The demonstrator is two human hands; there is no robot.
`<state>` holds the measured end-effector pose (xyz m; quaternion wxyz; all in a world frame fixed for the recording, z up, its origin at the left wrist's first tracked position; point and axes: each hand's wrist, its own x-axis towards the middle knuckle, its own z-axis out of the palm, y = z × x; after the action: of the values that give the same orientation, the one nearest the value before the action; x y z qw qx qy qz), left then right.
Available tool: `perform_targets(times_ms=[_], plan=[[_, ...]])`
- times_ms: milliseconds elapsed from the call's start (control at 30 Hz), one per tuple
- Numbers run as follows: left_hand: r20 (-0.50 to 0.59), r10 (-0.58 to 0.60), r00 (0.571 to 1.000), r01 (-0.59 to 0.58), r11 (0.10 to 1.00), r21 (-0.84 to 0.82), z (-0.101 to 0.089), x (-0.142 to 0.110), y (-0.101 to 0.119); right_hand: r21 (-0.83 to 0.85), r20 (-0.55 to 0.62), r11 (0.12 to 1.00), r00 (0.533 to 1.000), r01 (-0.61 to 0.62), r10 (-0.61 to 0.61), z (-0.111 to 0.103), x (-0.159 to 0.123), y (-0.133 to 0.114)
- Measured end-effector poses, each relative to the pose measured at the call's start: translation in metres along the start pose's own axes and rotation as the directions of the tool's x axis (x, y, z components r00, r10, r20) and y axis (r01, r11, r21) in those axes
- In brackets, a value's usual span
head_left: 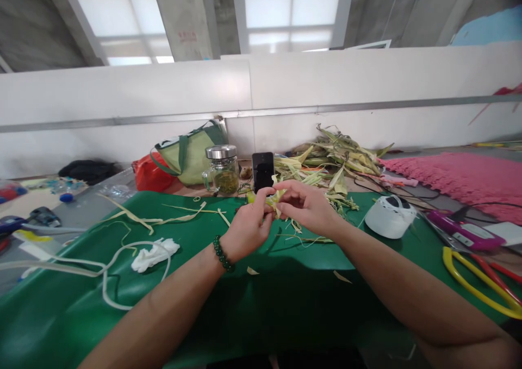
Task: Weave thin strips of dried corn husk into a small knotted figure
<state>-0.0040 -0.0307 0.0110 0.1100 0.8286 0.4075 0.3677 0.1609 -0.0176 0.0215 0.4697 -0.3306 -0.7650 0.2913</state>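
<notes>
The left hand and right hand both have their grip pinching a small, pale corn-husk piece, seemingly part-worked and not yet set down. Loose husk strips left of the grip and a husk heap beyond it remain unjoined. A smartphone crowds the far side; nearer than the grip, the green mat leaves open room toward its near edge.

No text readable; red lettering on concrete pillar blurred.
</notes>
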Motion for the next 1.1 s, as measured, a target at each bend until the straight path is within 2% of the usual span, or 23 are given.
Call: perform_targets(times_ms=[133, 233, 333, 433, 533, 600, 700, 800, 900, 1000, 1067, 1100], plan=[[0.01, -0.023, 1.0, 0.023, 0.999, 0.026, 0.003, -0.001, 0.0, -0.062, 0.033, 0.996, 0.997, -0.066, 0.068, 0.0, 0.001, 0.0], [0.015, 0.028, 0.999, -0.029, 1.0, 0.012, 0.006, -0.003, -0.001, -0.142, 0.081, 0.99, 0.997, 0.003, 0.009, -0.002, 0.002, 0.001], [0.023, 0.079, 0.997, -0.08, 0.994, 0.07, 0.007, -0.003, -0.004, -0.21, -0.022, 0.971, 0.992, 0.117, -0.124, -0.007, 0.002, -0.001], [0.081, 0.102, 0.992, -0.111, 0.987, 0.12, 0.01, -0.002, -0.006, -0.204, -0.177, 0.962, 0.959, 0.183, -0.22, -0.014, 0.0, -0.007], [0.15, 0.084, 0.985, -0.086, 0.996, 0.002, 0.013, 0.0, -0.006, -0.273, -0.243, 0.932, 0.92, 0.24, -0.308, -0.021, -0.001, -0.012], [0.172, 0.035, 0.984, -0.01, 0.989, -0.147, 0.014, 0.003, -0.006, -0.343, -0.182, 0.901, 0.922, 0.267, -0.342, -0.024, 0.0, -0.012], [0.182, -0.049, 0.982, 0.108, 0.939, -0.328, 0.011, 0.006, -0.008, -0.47, -0.006, 0.82, 0.927, 0.327, -0.374, -0.026, 0.003, -0.006], [0.195, -0.085, 0.977, 0.15, 0.925, -0.349, 0.008, 0.007, -0.009, -0.563, 0.1, 0.748, 0.927, 0.352, -0.361, -0.024, 0.006, 0.001], [0.242, -0.098, 0.965, 0.185, 0.912, -0.367, 0.006, 0.007, -0.007, -0.498, 0.152, 0.811, 0.952, 0.306, -0.266, -0.022, 0.007, 0.005], [0.334, -0.117, 0.935, 0.27, 0.847, -0.457, 0.005, 0.008, -0.007, -0.416, 0.151, 0.875, 0.968, 0.248, -0.202, -0.019, 0.006, 0.006], [0.389, -0.137, 0.911, 0.338, 0.79, -0.512, 0.006, 0.009, -0.01, -0.389, 0.145, 0.884, 0.965, 0.258, -0.218, -0.017, 0.006, 0.006], [0.379, -0.156, 0.912, 0.35, 0.778, -0.522, 0.007, 0.009, -0.012, -0.378, 0.146, 0.881, 0.959, 0.283, -0.245, -0.017, 0.005, 0.005]])
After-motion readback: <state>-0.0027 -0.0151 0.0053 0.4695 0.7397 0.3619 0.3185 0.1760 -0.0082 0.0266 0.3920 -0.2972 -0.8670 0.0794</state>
